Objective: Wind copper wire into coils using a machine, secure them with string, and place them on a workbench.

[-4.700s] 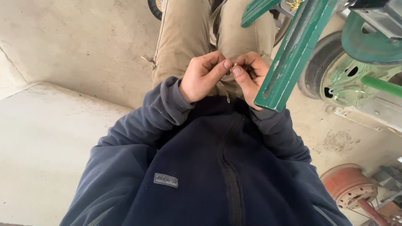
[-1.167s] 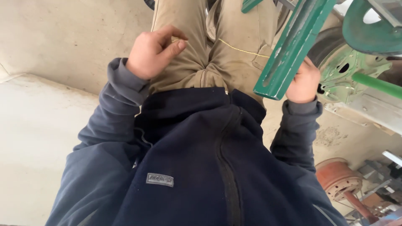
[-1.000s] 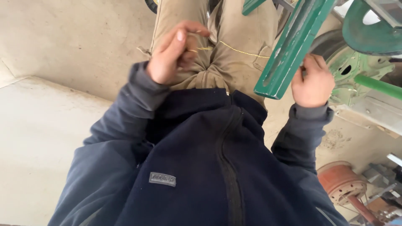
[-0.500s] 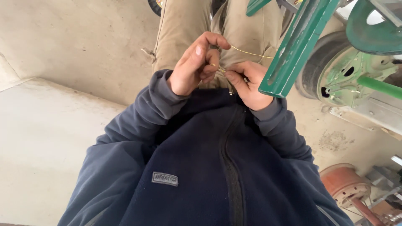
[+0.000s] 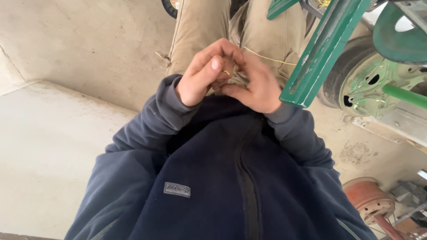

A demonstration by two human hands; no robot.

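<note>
The left hand [image 5: 202, 75] and the right hand [image 5: 255, 86] are held close together in front of the belly, with their fingers touching. A thin yellow string [image 5: 267, 58] is pinched between the fingertips of both hands (only a tiny bit of it can be seen there, by the left thumb). From the hands, the string is stretched across the tan trousers [image 5: 200, 31] toward the green metal bar [image 5: 327, 51] on the right. Both hands are curled in tight around the string, not spread wide.

A dark blue fleece jacket [image 5: 213, 178] is worn, and its sleeves are seen reaching up to both wrists. The right wrist is placed just beside the lower end of the green bar. A green machine with a black tyre [image 5: 338, 75] is seen behind the bar. A rusty red wheel hub [image 5: 367, 200] is lying on the concrete floor [image 5: 66, 133] at the lower right, well apart from the hands.
</note>
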